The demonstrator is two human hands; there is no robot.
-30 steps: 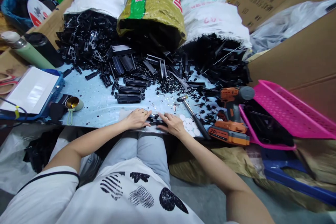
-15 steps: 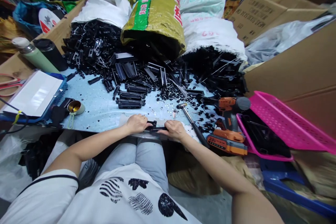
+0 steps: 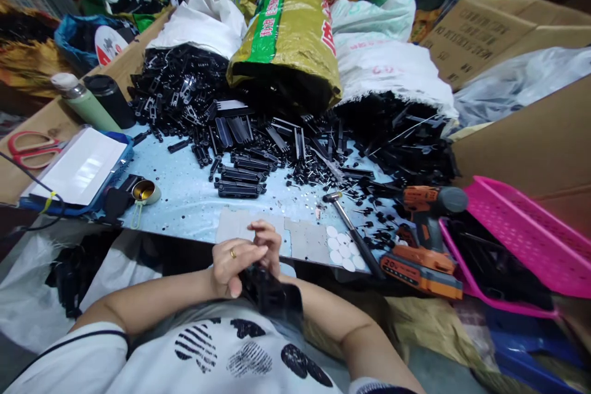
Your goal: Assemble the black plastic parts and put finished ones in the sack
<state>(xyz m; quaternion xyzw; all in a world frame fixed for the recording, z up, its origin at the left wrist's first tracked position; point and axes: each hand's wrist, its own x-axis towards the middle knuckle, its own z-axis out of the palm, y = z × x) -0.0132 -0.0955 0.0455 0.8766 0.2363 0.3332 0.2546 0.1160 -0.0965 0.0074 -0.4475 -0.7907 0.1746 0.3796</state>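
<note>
A long black plastic part (image 3: 277, 298) is held tilted above my lap, in front of the table's edge. My left hand (image 3: 231, 263), with a ring on one finger, has its thumb and fingers about the part's upper end. Close against it, my right hand (image 3: 268, 245) is curled round the same end from behind, with some fingers raised. The part hides the right palm and thumb. Beyond the hands, several similar black parts (image 3: 241, 181) lie stacked on the blue table top (image 3: 184, 206). Grey flat pads (image 3: 307, 240) lie at the front edge.
A hammer (image 3: 348, 225), white discs (image 3: 341, 249) and a cordless drill (image 3: 425, 237) lie to the right, near a pink basket (image 3: 521, 228). Sacks (image 3: 295, 24) spill black parts at the back. A metal cup (image 3: 145, 192), bottles (image 3: 85, 98) and scissors (image 3: 34, 151) are left.
Both hands have drawn back from the table edge toward my body with the black part, which is now tilted over my lap. The pads under it are uncovered. The view has shifted slightly.
</note>
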